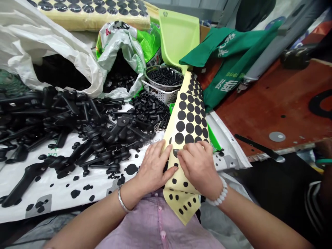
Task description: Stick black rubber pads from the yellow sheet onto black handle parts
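A pale yellow backing sheet (190, 103) covered with round black pads runs from the centre of the bench down over my lap. My left hand (153, 166) pinches the sheet's left edge, thumb on top. My right hand (198, 166) rests on the sheet beside it, fingertips on a black pad (176, 152) at the sheet's middle. The lower part of the sheet (181, 200) carries only small black dots where pads are gone. Just left of my hands lies a heap of black plastic lever parts (90, 138) on a white sheet.
Loose black pads (131, 169) dot the white sheet. A white basket of small black pieces (163, 81) and a green dustpan (177, 34) stand behind. Another pad sheet (90, 10) lies at the back. Green cloth (228, 62) and a brown board (280, 100) are at the right.
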